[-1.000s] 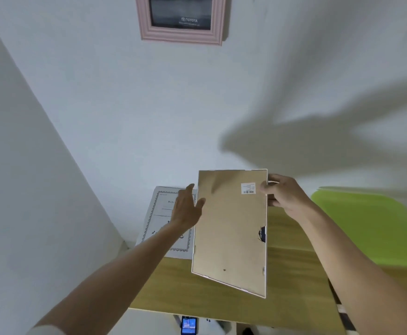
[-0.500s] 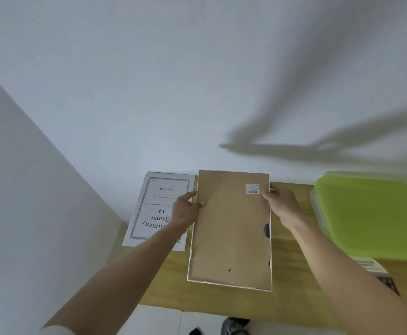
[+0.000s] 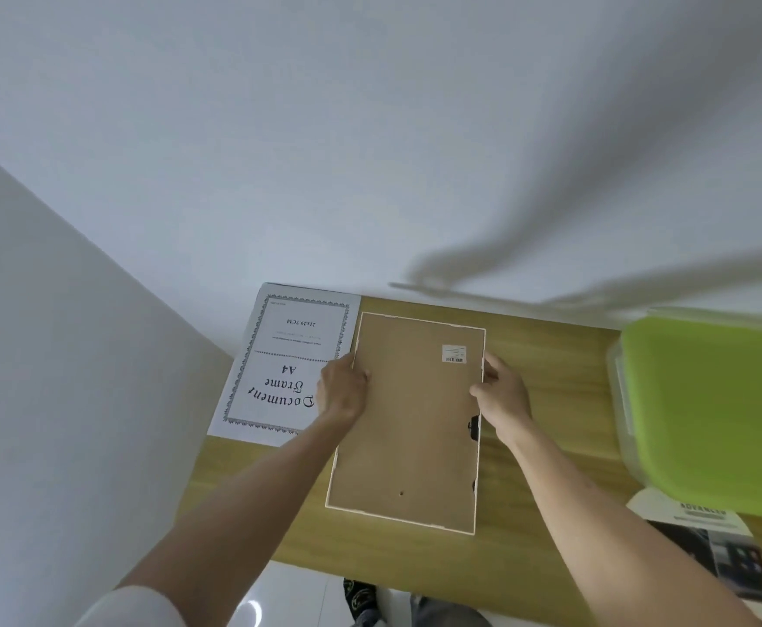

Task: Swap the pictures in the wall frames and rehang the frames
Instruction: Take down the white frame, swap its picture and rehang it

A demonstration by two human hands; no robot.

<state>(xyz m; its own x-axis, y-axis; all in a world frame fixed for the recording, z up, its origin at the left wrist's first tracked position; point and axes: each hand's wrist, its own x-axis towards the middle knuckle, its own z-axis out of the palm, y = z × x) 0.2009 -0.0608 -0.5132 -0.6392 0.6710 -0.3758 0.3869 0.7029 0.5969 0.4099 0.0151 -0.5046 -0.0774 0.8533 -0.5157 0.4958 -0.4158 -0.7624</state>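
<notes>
Frame [image 3: 408,423] face down on counter [image 3: 551,400], backing up. My left hand [image 3: 340,391] and right hand [image 3: 503,393] pinch its long edges, fingers curled over rim. Risk: glass side scrapes if I slide it; insert sheet [image 3: 279,359] (touching frame, partly under left hand) may crease.

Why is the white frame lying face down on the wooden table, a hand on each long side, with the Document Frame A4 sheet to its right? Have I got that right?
Nearly. The head view shows the A4 sheet to the left of the frame, not its right. The rest holds: the frame lies back-up on the wooden table, left hand and right hand at its long sides.
</notes>
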